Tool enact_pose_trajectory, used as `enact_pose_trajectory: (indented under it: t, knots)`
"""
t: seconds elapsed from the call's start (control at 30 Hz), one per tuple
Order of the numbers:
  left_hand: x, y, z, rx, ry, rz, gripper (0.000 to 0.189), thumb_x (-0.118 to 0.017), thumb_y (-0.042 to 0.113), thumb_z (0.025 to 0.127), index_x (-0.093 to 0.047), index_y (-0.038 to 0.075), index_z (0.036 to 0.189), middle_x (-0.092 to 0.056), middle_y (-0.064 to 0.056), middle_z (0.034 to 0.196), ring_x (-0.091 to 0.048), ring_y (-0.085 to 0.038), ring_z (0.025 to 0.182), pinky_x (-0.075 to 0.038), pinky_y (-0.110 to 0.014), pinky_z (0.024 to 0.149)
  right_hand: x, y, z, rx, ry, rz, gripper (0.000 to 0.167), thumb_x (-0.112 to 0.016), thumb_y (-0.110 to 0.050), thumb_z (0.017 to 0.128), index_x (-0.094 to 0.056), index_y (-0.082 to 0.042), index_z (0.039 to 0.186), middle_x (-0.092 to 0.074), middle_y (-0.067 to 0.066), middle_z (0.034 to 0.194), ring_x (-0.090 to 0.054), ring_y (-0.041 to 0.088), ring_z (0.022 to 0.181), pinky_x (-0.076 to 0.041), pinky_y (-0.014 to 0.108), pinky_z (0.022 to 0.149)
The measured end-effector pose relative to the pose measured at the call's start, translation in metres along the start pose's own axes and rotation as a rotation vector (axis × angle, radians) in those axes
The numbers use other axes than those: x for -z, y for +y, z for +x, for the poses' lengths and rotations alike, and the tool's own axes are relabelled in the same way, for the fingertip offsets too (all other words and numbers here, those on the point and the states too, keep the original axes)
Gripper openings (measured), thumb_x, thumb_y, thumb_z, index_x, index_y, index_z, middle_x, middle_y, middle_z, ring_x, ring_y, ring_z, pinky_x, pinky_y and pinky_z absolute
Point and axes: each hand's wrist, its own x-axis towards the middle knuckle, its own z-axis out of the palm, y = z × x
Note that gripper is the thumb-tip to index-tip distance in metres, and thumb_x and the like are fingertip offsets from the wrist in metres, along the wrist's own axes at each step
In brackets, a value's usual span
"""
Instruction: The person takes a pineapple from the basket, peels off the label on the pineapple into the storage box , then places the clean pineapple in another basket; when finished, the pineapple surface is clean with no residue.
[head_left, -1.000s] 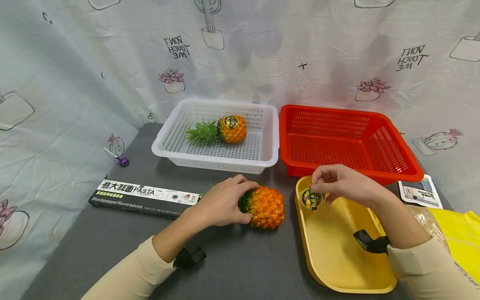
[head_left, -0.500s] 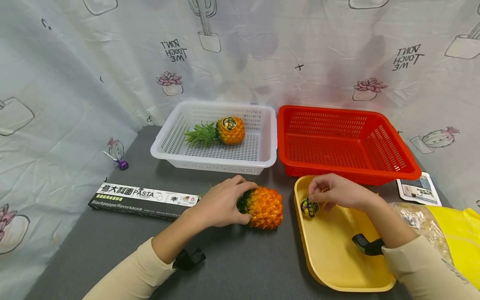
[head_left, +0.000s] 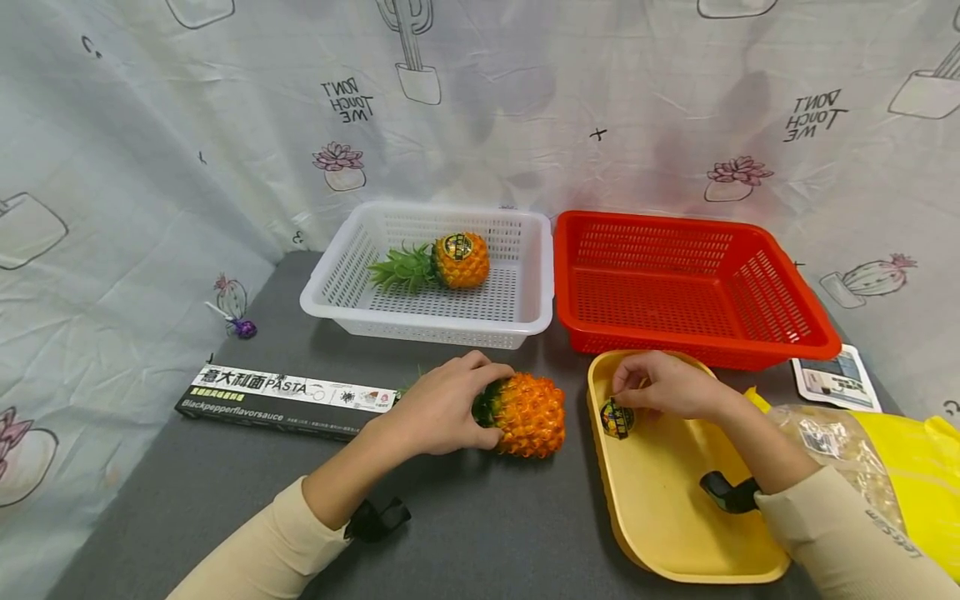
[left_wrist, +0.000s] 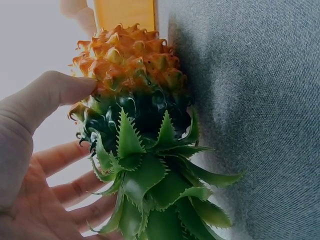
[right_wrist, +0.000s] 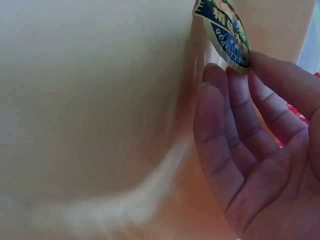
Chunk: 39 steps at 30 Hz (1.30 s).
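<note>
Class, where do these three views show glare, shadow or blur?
Head view: small glints on the nearer pineapple, soft grey patches on the curtain; left wrist view: washed-out white at left, dark shadow on the table beside that pineapple; right wrist view: tray pale and blurred, a shiny band along its corner, sticker sharper.

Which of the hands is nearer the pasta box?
Left. The left hand holds a pineapple beside the pasta box; the right hand is farther right, over the yellow tray.

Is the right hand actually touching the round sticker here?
Touching. The right wrist view shows it: the right hand pinches the lower edge of the round sticker at the thumb tip.
</note>
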Motion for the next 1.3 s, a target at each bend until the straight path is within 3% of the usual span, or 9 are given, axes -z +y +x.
enact_pose_trajectory:
  t: [0.67, 0.9, 1.1, 1.3]
  knots:
    - [0.0, 0.001, 0.0, 0.012, -0.004, 0.003, 0.071, -0.082, 0.033, 0.081, -0.057, 0.02, 0.147, -0.06, -0.002, 0.131, -0.06, -0.025, 0.116, -0.052, -0.049, 0.095, 0.006, 0.003, -0.004, 0.067, -0.026, -0.126, 0.012, -0.075, -0.012, 0.093, -0.071, -0.006, 0.102, -0.069, 0.0, 0.086, -0.06, 0.01, 0.069, -0.051, 0.027, 0.061]
    - [0.001, 0.001, 0.001, 0.011, -0.012, -0.007, 0.071, -0.082, 0.033, 0.082, -0.057, 0.019, 0.147, -0.06, -0.003, 0.132, -0.06, -0.025, 0.116, -0.052, -0.048, 0.093, 0.013, -0.011, -0.011, 0.079, -0.025, -0.092, 0.018, -0.075, -0.012, 0.093, -0.069, -0.004, 0.108, -0.07, 0.003, 0.094, -0.062, 0.016, 0.07, -0.053, 0.029, 0.061]
    - [0.002, 0.001, 0.001, 0.01, -0.006, -0.014, 0.071, -0.081, 0.034, 0.082, -0.057, 0.02, 0.147, -0.06, -0.003, 0.132, -0.061, -0.025, 0.117, -0.053, -0.048, 0.094, 0.023, -0.029, -0.019, 0.049, 0.006, -0.101, 0.023, -0.073, -0.02, 0.096, -0.069, -0.008, 0.115, -0.069, 0.002, 0.101, -0.063, 0.022, 0.082, -0.055, 0.031, 0.069]
    - [0.0, 0.0, 0.001, 0.015, 0.005, -0.011, 0.072, -0.082, 0.035, 0.081, -0.057, 0.021, 0.147, -0.06, -0.002, 0.132, -0.061, -0.024, 0.118, -0.052, -0.048, 0.096, 0.028, -0.047, -0.021, 0.098, 0.042, -0.109, 0.022, -0.07, -0.025, 0.099, -0.069, -0.011, 0.117, -0.071, 0.006, 0.107, -0.065, 0.024, 0.089, -0.058, 0.033, 0.074]
